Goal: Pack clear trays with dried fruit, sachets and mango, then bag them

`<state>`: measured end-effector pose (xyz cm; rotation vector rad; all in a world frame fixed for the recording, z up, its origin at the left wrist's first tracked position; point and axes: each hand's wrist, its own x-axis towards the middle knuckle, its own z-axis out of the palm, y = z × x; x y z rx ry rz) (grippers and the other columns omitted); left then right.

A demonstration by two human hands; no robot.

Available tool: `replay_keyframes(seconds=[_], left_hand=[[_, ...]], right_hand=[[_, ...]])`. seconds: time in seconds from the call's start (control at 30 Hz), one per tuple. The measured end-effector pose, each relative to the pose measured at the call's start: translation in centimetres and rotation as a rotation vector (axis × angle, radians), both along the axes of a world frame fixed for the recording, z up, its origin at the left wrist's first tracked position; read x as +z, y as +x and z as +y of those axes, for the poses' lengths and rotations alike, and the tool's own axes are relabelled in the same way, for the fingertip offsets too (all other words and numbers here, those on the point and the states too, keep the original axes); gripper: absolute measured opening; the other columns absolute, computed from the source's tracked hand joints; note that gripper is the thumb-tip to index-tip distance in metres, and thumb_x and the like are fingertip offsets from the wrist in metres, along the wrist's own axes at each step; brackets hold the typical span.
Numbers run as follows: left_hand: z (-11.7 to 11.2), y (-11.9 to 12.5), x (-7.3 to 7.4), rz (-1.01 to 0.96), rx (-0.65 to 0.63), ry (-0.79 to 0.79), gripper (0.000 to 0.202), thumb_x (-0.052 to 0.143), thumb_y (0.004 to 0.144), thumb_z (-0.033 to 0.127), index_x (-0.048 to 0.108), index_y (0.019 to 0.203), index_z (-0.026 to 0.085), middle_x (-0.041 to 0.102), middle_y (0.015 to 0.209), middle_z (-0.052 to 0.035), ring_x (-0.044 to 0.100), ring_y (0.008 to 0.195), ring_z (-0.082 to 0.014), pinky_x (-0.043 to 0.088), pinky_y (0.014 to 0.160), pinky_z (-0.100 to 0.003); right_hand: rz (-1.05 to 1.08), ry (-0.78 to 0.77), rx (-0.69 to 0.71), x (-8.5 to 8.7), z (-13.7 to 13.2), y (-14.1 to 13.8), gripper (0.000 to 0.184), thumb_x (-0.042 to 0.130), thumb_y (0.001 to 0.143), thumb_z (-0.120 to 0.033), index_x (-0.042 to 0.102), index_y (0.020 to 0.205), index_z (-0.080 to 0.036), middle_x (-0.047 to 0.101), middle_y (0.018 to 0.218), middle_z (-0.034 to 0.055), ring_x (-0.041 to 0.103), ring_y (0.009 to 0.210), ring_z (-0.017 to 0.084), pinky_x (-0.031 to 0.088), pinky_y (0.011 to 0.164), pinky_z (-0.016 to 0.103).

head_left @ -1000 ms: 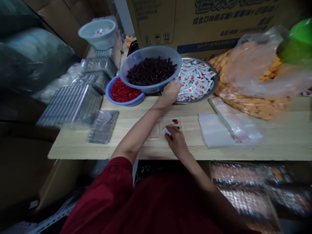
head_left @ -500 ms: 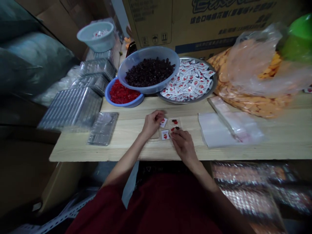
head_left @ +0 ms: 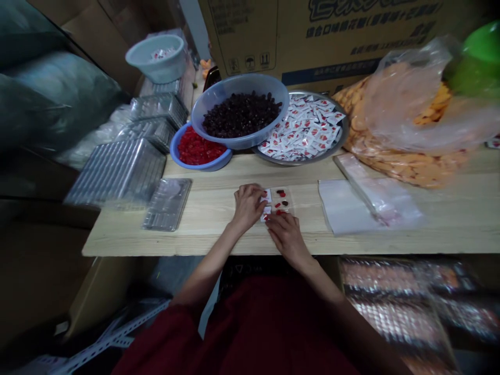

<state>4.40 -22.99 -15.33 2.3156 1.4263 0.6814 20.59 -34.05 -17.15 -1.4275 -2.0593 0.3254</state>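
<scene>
My left hand [head_left: 247,204] rests on the wooden table [head_left: 219,229], fingers curled onto a small white sachet [head_left: 267,196] in a clear compartment tray [head_left: 280,200]. My right hand [head_left: 284,233] sits just below, fingertips pressing the tray's near edge beside a second sachet. The tray's right cells hold a few small red and dark pieces [head_left: 281,194]. Beyond stand a metal pan of white sachets [head_left: 308,133], a blue bowl of dark dried fruit [head_left: 241,112] and a smaller blue bowl of red pieces [head_left: 197,150].
Stacks of clear plastic trays [head_left: 117,169] lie at the left, one loose tray [head_left: 167,203] nearer. Clear bags [head_left: 351,205] lie to the right, a large bag of orange snacks [head_left: 406,130] behind. A cardboard box [head_left: 312,36] and pale basin [head_left: 158,54] stand at the back.
My left hand drew back from the sachet pan to the small tray with a sachet and set it in. My right hand stayed at the tray, shifting slightly.
</scene>
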Motion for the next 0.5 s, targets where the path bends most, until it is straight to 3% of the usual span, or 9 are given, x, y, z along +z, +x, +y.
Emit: replay_keyframes(seconds=[0.17,0.27,0.37,0.5], left_hand=[[0.6,0.2,1.1,0.014,0.006,-0.014,0.014,0.061,0.095,0.03,0.072,0.1,0.024,0.067,0.114,-0.0074,0.048,0.116,-0.0269,0.037,0.096,-0.044],[1.1,-0.1,1.5,0.036,-0.016,0.018,0.02,0.06,0.097,0.033,0.072,0.109,0.024,0.065,0.117,-0.009,0.047,0.116,-0.0278,0.036,0.096,-0.045],[1.4,-0.6,1.1,0.124,-0.065,-0.013,0.023,0.063,0.094,0.035,0.072,0.114,0.024,0.064,0.121,-0.0105,0.046,0.116,-0.0299,0.036,0.095,-0.046],[1.4,-0.9,0.4,0.147,-0.027,-0.019,0.027,0.065,0.093,0.037,0.071,0.115,0.023,0.062,0.123,-0.0119,0.044,0.117,-0.031,0.036,0.097,-0.047]], right_hand=[[0.016,0.023,-0.028,0.6,0.4,0.0,0.027,0.055,0.101,-0.023,0.069,0.124,-0.021,0.064,0.14,0.0075,0.048,0.128,0.028,0.04,0.104,0.047],[-0.04,0.025,-0.04,0.7,1.4,0.1,0.029,0.058,0.1,-0.023,0.068,0.127,-0.024,0.062,0.144,0.0066,0.047,0.131,0.031,0.037,0.106,0.051],[-0.098,-0.018,-0.01,0.0,2.3,0.0,0.028,0.062,0.097,-0.023,0.07,0.124,-0.025,0.063,0.143,0.005,0.048,0.129,0.033,0.035,0.106,0.054],[-0.102,-0.026,0.013,-0.9,2.2,-0.3,0.034,0.062,0.097,-0.021,0.067,0.13,-0.026,0.062,0.145,0.0037,0.045,0.134,0.034,0.032,0.111,0.056]])
